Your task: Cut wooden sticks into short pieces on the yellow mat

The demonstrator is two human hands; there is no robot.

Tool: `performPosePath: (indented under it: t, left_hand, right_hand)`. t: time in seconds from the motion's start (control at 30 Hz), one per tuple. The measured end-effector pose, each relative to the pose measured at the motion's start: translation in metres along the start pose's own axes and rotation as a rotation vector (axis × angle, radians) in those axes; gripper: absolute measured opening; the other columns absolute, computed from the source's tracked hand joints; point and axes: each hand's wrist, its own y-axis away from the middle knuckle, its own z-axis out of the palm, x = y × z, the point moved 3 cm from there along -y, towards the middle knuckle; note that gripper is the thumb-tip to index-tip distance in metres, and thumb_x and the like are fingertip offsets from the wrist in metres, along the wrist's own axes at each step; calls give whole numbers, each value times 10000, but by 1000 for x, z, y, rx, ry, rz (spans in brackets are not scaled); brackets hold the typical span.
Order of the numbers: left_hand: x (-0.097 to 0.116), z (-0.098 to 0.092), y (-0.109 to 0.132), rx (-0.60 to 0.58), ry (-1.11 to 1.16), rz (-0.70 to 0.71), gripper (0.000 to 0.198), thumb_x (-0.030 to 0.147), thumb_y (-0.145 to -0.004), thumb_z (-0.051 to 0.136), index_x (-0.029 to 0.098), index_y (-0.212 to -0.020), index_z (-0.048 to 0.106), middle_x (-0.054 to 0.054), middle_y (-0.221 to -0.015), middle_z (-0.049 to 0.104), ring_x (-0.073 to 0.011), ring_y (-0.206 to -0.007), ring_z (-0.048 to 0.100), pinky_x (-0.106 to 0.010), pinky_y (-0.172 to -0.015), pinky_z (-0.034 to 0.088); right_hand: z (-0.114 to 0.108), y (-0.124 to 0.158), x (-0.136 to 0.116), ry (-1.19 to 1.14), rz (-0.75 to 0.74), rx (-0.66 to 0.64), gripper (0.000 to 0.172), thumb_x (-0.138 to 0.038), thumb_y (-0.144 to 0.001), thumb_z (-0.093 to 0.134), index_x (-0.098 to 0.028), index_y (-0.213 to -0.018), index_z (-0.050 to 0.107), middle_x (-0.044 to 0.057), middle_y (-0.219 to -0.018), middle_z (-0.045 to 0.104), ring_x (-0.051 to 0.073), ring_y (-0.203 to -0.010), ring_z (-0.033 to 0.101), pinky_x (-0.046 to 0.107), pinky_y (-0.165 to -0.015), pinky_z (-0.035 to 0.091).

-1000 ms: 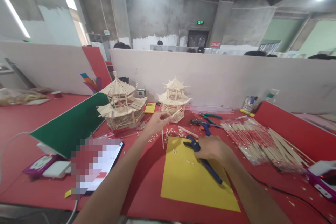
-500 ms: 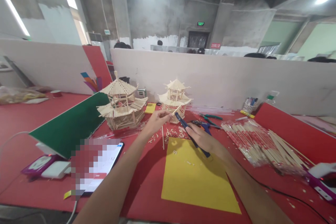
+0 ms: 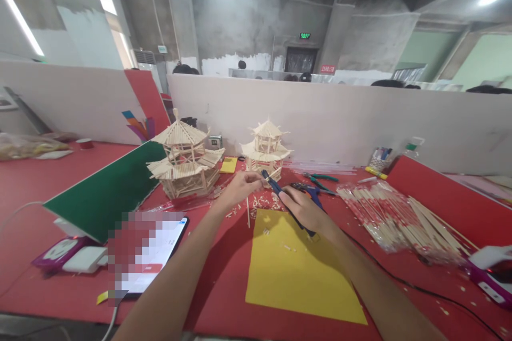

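Note:
My left hand [image 3: 240, 189] is closed in a pinch on a short pale wooden stick, which is mostly hidden by the fingers. Its far end meets the jaws of long dark blue cutters [image 3: 273, 185]. Wrapped round the cutters' handles, my right hand [image 3: 303, 206] holds them slanting over the top of a yellow sheet [image 3: 304, 277]. Just behind the hands stands a small two-tiered stick pagoda [image 3: 267, 149]. A larger stick pagoda [image 3: 184, 162] is to the left. One loose stick [image 3: 248, 213] lies below the left hand, near scattered offcuts [image 3: 262, 202].
To the right lie bagged wooden sticks [image 3: 384, 213], green-handled pliers [image 3: 323, 177] and a blue glue gun [image 3: 314, 194] with a black cable. A phone [image 3: 160, 261] and a green board [image 3: 108, 192] are at left. A white partition [image 3: 328, 117] closes the back.
The cutters have shifted slightly up and left, and their jaws now meet the stick. The stick's pale end, visible above the cutters before, no longer sticks out.

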Motion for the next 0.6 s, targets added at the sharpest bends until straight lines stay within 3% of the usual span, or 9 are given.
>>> performPosePath:
  t: [0.6]
  left_hand:
    - [-4, -3, -1, 28, -14, -28, 169, 248, -799, 580, 146, -789, 714, 13, -672, 652, -115, -624, 547, -215, -639, 399]
  right_hand:
    - [-1, -1, 0, 24, -23, 15, 357, -493, -977, 431, -201, -815, 557, 4, -760, 611, 168, -727, 557, 280, -669, 361]
